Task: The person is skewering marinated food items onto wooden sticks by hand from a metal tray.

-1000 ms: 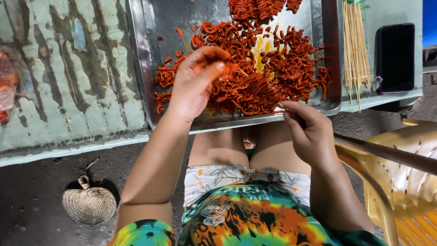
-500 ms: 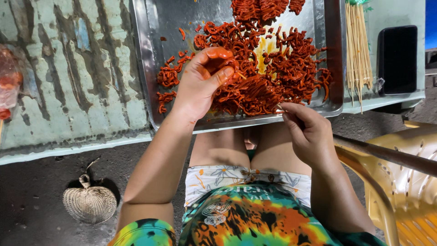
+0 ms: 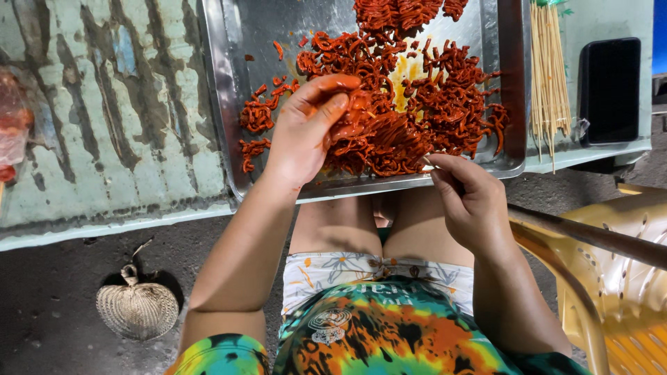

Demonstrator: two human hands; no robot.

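Note:
A metal tray [image 3: 229,118] on a worn painted table [image 3: 104,125] holds a heap of red-orange marinated meat strips [image 3: 417,90]. My left hand [image 3: 306,132] is over the tray's near side, its fingers closed on a strip of the meat [image 3: 351,118]. At the tray's front edge, my right hand [image 3: 472,201] pinches the end of a thin wooden skewer [image 3: 425,161] that points into the meat pile.
A bundle of wooden skewers [image 3: 549,69] and a black phone [image 3: 610,90] lie on the table right of the tray. A plastic bag [image 3: 14,132] sits at the far left. A woven fan [image 3: 137,309] lies on the ground; a yellow plastic chair [image 3: 618,278] stands at right.
My left hand has gathered a strip of meat and curled its fingers over it. My right hand has stayed at the tray's front edge.

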